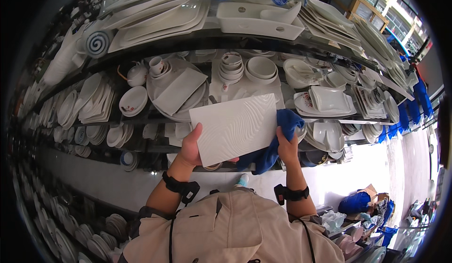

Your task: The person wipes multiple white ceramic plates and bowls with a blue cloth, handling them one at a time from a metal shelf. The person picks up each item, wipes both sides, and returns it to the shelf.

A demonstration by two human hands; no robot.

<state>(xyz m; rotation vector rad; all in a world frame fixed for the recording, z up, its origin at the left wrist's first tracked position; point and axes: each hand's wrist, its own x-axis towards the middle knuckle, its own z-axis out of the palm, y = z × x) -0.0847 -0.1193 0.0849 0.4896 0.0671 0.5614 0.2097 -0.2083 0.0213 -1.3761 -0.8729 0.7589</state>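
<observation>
Plate (235,131) up, cloth (267,157) at its edge!

Here it is, white and wave-ridged, aloft before the crockery shelves (188,41)! The left hand (190,150) clasps its near left corner, thumb at the edge, fingers underneath. Across at the other end, the right hand (287,149) grips the bunched blue cloth against the plate. Beyond sit bowls (262,69) and a teapot (137,75).

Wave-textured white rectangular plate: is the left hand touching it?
Touching: the head view shows the left hand gripping the wave-textured plate, thumb at its left edge.
</observation>
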